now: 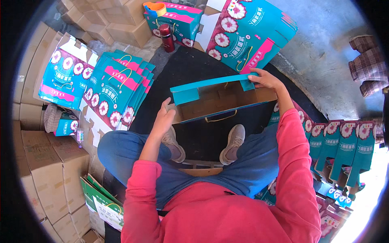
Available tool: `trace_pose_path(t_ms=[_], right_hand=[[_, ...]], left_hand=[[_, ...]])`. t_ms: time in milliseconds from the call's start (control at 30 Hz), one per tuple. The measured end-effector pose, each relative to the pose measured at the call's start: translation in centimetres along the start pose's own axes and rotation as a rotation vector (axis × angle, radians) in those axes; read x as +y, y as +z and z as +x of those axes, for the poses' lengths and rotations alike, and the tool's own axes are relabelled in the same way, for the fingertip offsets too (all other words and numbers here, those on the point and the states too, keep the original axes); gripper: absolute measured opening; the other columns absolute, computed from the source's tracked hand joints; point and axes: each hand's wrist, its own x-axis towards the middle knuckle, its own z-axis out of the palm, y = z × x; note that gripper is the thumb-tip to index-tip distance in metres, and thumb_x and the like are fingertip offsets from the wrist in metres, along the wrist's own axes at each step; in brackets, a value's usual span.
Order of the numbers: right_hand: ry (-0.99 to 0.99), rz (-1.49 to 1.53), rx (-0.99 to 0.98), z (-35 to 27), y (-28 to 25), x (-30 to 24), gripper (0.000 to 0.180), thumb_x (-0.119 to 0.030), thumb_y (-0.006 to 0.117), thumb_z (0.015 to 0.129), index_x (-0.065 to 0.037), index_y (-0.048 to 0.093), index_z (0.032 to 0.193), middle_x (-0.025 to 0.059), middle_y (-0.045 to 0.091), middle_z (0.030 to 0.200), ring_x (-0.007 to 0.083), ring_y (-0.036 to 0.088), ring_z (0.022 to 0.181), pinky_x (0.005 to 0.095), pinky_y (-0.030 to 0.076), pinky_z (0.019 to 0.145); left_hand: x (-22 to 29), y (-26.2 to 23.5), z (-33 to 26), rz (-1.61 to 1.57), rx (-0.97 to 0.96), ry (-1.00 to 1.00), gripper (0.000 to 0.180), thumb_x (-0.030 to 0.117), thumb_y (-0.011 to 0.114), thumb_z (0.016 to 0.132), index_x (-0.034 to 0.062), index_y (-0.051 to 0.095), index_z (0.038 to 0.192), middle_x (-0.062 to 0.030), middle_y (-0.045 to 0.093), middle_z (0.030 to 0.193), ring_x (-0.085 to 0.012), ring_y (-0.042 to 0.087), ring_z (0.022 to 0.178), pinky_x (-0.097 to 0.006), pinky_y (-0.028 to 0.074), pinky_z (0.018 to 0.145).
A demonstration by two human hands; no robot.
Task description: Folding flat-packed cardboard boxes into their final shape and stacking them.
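Head view, centre of the frame: half-erected teal cardboard carton with brown unprinted inside (221,101), lying on its side over the black floor mat (190,65), just above the two grey shoes (202,141). Left hand (164,119) pressed flat against the carton's left end, fingers together and extended, thumb up along the folded teal end flap (184,95). Right hand (265,79) at the upper right corner, fingers curled over the top edge and pinching a small teal tab there. Yellow cord handle (221,118) hanging along the lower wall.

Probably very light, being thin corrugated board with nothing inside. Stiff along the creased edges, floppy across the broad panels and loose flaps; likely to rack out of square if squeezed mid-panel. Glossy printed outside looks somewhat slick, raw brown inside less so. Best taken at corners and fold lines, one hand per end, as now. Flap tabs liable to crease or tear under a hard pinch.

Left of the frame: fanned stack of flat teal cartons with flower print (115,89). Upper middle: dark red bottle (166,37). Upper right: an erected flower-print carton (247,32). Far left: plain brown shipping boxes (48,162).
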Motion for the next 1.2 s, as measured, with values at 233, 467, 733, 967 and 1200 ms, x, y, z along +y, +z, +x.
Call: trace_pose_path(t_ms=[233, 467, 733, 967, 1200], right_hand=[[0.096, 0.253, 0.041, 0.6, 1.4, -0.8, 0.109, -0.06, 0.077, 0.082, -0.008, 0.02, 0.159, 0.0158, 0.057, 0.136, 0.0274, 0.061, 0.122, 0.0434, 0.054, 0.094], [0.064, -0.06, -0.045, 1.3, 1.4, 1.7, 0.107, -0.057, 0.082, 0.077, -0.011, 0.028, 0.158, 0.0179, 0.05, 0.147, 0.0335, 0.056, 0.128, 0.0494, 0.051, 0.099], [-0.189, -1.249, 0.287, 1.5, 7.6, -2.2, 0.11, -0.048, 0.093, 0.058, -0.013, 0.043, 0.149, 0.0137, 0.055, 0.137, 0.0346, 0.054, 0.127, 0.0449, 0.05, 0.099], [-0.252, -1.218, 0.275, 3.7, 9.0, -1.1, 0.106, -0.038, 0.096, 0.055, -0.012, 0.045, 0.144, 0.0099, 0.057, 0.127, 0.0341, 0.055, 0.123, 0.0469, 0.054, 0.094], [-0.304, -1.183, 0.362, 3.2, 9.3, -0.4, 0.105, -0.033, 0.097, 0.054, -0.013, 0.045, 0.143, 0.0104, 0.056, 0.128, 0.0339, 0.054, 0.124, 0.0471, 0.055, 0.094]], left_hand=[[-0.4, 0.4, 0.8, -0.096, -0.064, 0.028, 0.067, 0.018, 0.05, 0.087, -0.0045, 0.038, 0.149, -0.0243, 0.054, 0.142, -0.0301, 0.051, 0.133, -0.037, 0.038, 0.112], [0.1, 0.6, 0.3, -0.162, 0.014, -0.027, 0.07, 0.02, 0.05, 0.086, -0.0046, 0.034, 0.15, -0.0251, 0.05, 0.146, -0.0334, 0.051, 0.133, -0.038, 0.037, 0.113], [1.2, 1.6, 0.3, 0.0, -0.025, 0.04, 0.062, 0.038, 0.046, 0.1, -0.0056, 0.045, 0.144, -0.0238, 0.051, 0.142, -0.0326, 0.046, 0.137, -0.039, 0.032, 0.116], [-0.8, 3.0, 2.5, -0.128, -0.002, 0.11, 0.076, 0.053, 0.051, 0.101, -0.0053, 0.04, 0.147, -0.0267, 0.04, 0.151, -0.0343, 0.036, 0.144, -0.042, 0.03, 0.118], [-5.4, 4.3, 3.7, 0.301, -0.045, 0.119, 0.089, 0.028, 0.074, 0.086, -0.0015, 0.024, 0.153, -0.0313, 0.039, 0.149, -0.0411, 0.045, 0.138, -0.041, 0.036, 0.114]])
